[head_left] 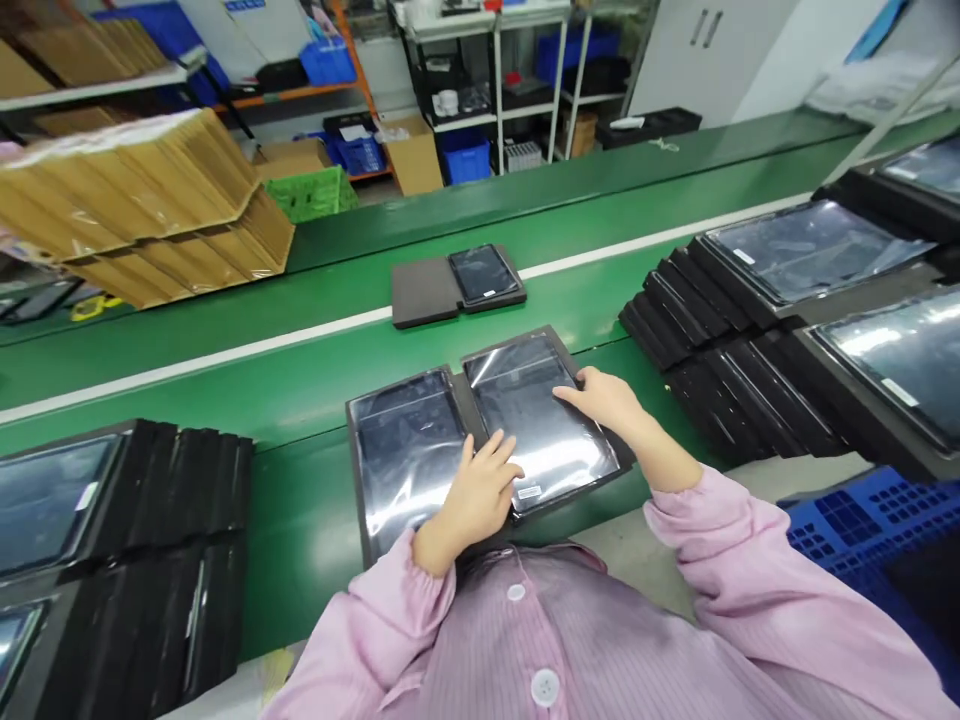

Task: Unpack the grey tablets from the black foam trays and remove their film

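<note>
Two tablets in clear film lie side by side in front of me, each set in a dark foam tray. My left hand (484,490) rests with spread fingers over the inner edges of the left tablet (409,450) and the right tablet (536,410). A small white label shows near the right tablet's lower edge. At that tablet's far right edge is my right hand (604,400), thumb and fingers apart, touching the film and the foam tray (564,350). Neither hand is closed around anything.
Ahead on the green conveyor belt (315,375) sits another tablet (482,273) in foam. Stacks of black trays with tablets (817,250) rise at right, more trays (187,490) at left. Cardboard dividers (142,200) stand at back left. A blue crate (862,530) is at lower right.
</note>
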